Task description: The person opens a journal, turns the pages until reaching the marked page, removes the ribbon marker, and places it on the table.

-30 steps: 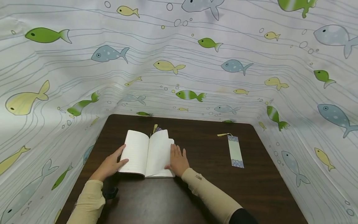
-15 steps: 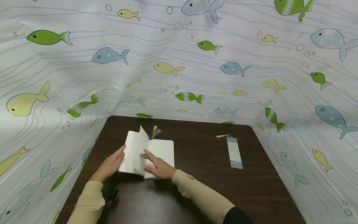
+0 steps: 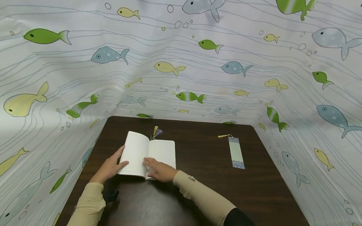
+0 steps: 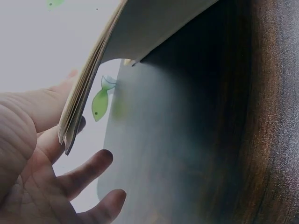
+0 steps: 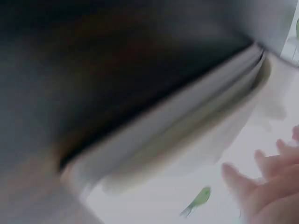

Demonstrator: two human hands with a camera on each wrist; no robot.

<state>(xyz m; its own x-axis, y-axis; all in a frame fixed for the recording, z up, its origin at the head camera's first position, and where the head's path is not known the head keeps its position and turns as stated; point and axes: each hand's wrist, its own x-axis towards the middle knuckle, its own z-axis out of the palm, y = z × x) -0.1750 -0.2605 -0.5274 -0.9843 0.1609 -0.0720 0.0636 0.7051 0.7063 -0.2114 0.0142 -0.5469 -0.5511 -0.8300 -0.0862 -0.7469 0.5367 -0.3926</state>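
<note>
An open notebook (image 3: 135,152) with white, faintly lined pages lies on the dark table. My left hand (image 3: 109,167) holds up its left side, thumb over the page edge and fingers behind the cover. In the left wrist view, the lifted pages and cover (image 4: 86,84) come between thumb and fingers, with two fingers spread free below. My right hand (image 3: 161,169) lies over the lower right page, fingers extended toward the spine. The right wrist view is blurred; its fingers (image 5: 238,182) appear spread beside the page edges (image 5: 187,121). Yellow and purple tassels (image 3: 157,132) stick out above the spine.
A bookmark (image 3: 236,153) with blue patterned ends and a yellow tassel lies flat on the right of the brown table (image 3: 203,150). White fish-printed sheeting (image 3: 169,78) surrounds the table at the back and sides.
My right hand has moved left from the notebook's right edge to the spine, turning leaves over to the left. The tassels show more fully now. The left hand keeps its place.
</note>
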